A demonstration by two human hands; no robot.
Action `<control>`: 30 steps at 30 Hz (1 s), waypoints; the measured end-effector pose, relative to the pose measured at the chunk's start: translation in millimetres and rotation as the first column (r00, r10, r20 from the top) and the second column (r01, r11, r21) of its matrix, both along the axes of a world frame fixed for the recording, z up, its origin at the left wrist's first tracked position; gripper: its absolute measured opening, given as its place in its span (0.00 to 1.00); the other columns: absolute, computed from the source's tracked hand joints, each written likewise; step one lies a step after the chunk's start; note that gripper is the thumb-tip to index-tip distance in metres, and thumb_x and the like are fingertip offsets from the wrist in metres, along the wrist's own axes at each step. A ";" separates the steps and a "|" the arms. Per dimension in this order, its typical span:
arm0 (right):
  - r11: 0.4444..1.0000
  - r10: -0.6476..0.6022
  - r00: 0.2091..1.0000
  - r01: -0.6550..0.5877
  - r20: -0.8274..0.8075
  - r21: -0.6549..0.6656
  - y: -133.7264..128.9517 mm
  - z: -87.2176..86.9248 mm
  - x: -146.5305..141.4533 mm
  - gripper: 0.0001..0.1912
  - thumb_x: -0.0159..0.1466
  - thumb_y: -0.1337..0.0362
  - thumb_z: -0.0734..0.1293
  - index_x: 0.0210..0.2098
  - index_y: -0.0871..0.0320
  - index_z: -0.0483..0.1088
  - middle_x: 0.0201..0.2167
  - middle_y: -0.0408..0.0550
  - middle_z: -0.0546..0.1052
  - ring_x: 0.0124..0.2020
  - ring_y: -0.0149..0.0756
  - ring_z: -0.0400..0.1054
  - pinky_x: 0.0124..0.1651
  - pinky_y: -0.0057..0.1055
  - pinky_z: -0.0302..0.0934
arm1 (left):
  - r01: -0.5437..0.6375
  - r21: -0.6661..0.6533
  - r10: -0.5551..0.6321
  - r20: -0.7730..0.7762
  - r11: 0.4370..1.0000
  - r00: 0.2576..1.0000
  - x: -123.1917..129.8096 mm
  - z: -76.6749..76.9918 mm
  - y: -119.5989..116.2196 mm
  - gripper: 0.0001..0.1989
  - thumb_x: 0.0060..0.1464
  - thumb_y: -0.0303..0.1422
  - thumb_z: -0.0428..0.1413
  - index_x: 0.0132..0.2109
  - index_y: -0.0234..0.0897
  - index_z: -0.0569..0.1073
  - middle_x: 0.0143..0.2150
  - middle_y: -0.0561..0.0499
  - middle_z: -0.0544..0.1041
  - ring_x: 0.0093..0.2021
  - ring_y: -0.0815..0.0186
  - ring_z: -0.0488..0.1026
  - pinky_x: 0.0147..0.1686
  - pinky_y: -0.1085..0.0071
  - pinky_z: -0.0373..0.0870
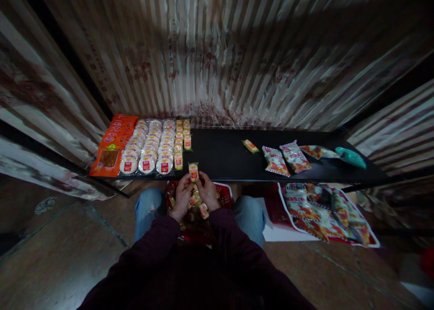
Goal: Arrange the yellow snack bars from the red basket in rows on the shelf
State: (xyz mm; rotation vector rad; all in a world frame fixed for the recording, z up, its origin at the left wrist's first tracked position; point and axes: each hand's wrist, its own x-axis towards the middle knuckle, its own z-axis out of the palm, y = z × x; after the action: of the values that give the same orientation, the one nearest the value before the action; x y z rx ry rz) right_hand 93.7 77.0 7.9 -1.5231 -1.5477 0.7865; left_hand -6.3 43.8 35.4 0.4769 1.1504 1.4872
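Between my two hands, at the front edge of the black shelf (pixel 224 158), a small yellow snack packet (pixel 193 170) with a red label stands upright. My left hand (pixel 183 194) grips its left side and my right hand (pixel 207 192) its right side, fingers closed on it. Below them, between my knees, a red basket (pixel 226 194) holds many more such packets, partly hidden by my hands. Just left on the shelf are two columns of the same yellow packets (pixel 178 161), beside rows of round white wrapped cakes (pixel 164 165).
Orange snack bags (pixel 107 154) lie at the shelf's left end. Toward the right are a lone yellow packet (pixel 250 146), several snack bags (pixel 294 157) and a green bag (pixel 351 157). A second basket (pixel 375 242) of bags sits on the floor at right. Striped sheeting (pixel 217 75) hangs behind.
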 end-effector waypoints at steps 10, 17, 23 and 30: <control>0.999 0.019 0.999 -0.020 0.027 0.029 19.4 2.9 -1.3 0.15 0.62 0.64 0.61 0.48 0.55 0.71 0.43 0.51 0.79 0.43 0.40 0.74 0.49 0.38 0.66 | -0.078 0.062 0.084 -0.118 0.995 0.989 -3.9 -7.7 23.9 0.20 0.40 0.11 0.53 0.33 0.39 0.78 0.41 0.50 0.76 0.51 0.64 0.68 0.59 0.70 0.55; 1.000 0.002 0.995 -0.003 0.097 0.002 29.1 1.5 -5.5 0.15 0.63 0.65 0.61 0.48 0.55 0.70 0.44 0.51 0.78 0.45 0.41 0.74 0.49 0.38 0.66 | -0.063 0.071 0.072 -0.121 0.995 0.990 -5.5 -1.7 35.0 0.20 0.39 0.13 0.53 0.34 0.41 0.78 0.45 0.50 0.75 0.58 0.61 0.63 0.63 0.67 0.51; 1.000 0.004 0.998 -0.004 0.066 0.007 38.1 0.8 -7.7 0.16 0.62 0.67 0.61 0.50 0.56 0.68 0.43 0.51 0.79 0.44 0.39 0.74 0.50 0.37 0.65 | -0.025 0.025 0.031 -0.268 0.999 0.963 -4.8 4.0 40.8 0.21 0.39 0.14 0.54 0.37 0.41 0.78 0.48 0.49 0.74 0.61 0.58 0.60 0.65 0.64 0.46; 0.999 0.000 0.997 0.004 0.080 -0.055 51.3 3.1 -9.8 0.18 0.61 0.68 0.62 0.52 0.55 0.67 0.43 0.49 0.79 0.44 0.37 0.74 0.48 0.32 0.66 | 0.044 0.042 -0.013 -0.564 0.998 0.825 -5.2 -5.6 54.4 0.20 0.43 0.17 0.52 0.42 0.37 0.76 0.54 0.46 0.73 0.58 0.60 0.65 0.64 0.61 0.52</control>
State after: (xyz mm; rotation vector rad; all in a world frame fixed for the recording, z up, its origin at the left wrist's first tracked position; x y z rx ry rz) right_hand 83.9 128.3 11.0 -1.6128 -1.5943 0.7812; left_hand -11.6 98.3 29.8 1.0188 1.5537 1.3880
